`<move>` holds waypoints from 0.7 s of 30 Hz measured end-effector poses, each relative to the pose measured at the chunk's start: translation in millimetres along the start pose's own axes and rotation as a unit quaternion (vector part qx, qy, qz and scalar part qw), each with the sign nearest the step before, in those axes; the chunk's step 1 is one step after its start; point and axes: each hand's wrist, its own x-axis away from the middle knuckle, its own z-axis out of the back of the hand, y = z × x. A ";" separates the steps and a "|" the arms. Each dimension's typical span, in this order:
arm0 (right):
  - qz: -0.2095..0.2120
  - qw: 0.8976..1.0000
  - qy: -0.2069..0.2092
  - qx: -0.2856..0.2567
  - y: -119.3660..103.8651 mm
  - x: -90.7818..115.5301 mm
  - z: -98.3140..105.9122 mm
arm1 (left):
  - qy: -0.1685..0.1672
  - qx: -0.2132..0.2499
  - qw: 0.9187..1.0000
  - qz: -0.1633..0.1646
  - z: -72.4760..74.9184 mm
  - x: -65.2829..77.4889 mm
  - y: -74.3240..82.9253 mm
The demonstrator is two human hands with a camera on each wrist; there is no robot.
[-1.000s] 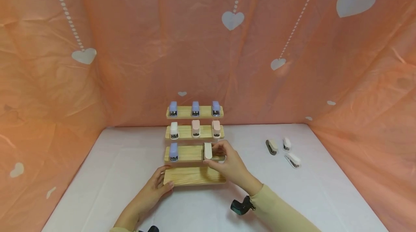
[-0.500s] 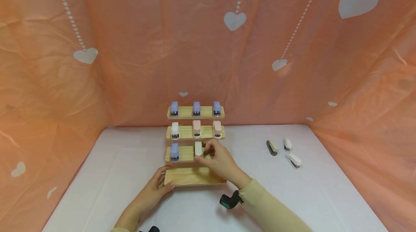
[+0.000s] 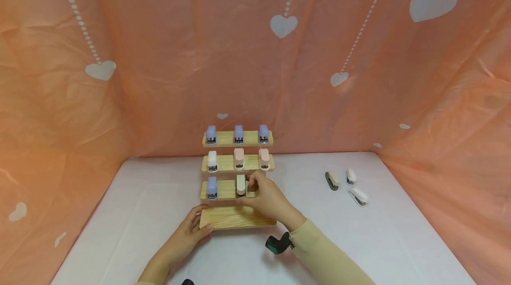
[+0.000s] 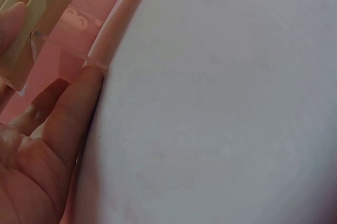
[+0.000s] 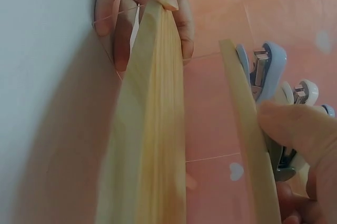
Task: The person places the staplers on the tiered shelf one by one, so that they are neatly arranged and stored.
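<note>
A wooden stepped display rack [image 3: 239, 218] with clear side panels stands in the middle of the table. My left hand [image 3: 185, 236] grips the left end of its lowest shelf, thumb on the front and fingers behind; the left wrist view shows the fingers [image 4: 71, 113] by the clear panel. My right hand [image 3: 273, 200] pinches a cream stapler [image 3: 241, 184] with a dark base [image 5: 286, 173], upright at the middle of the second shelf from the bottom. To its left on that shelf stands a lilac stapler [image 3: 212, 187].
Higher up, one shelf bears a white stapler [image 3: 212, 161] and two pink staplers [image 3: 238, 158]; the top one bears three lilac staplers [image 3: 238, 134]. Right on the table lie a cream stapler [image 3: 333, 179] and two white staplers [image 3: 359, 196]. An orange cloth [image 3: 239, 63] hangs behind the rack.
My right hand has carried the cream stapler leftward along the second shelf from its right part to the middle, then slightly lower. My left hand has kept its grip on the rack.
</note>
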 end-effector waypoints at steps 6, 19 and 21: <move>0.004 1.000 0.009 0.010 -2.0 -0.5 -0.3 | 0.002 -0.001 1.000 -0.003 -0.7 0.0 0.9; 0.017 1.000 0.021 0.016 -2.6 0.1 -3.0 | -0.001 0.009 1.000 0.003 -0.9 -0.1 -1.9; 0.021 0.999 0.022 0.017 -2.3 0.1 -3.6 | 0.000 0.011 1.000 0.003 -1.0 0.2 -1.9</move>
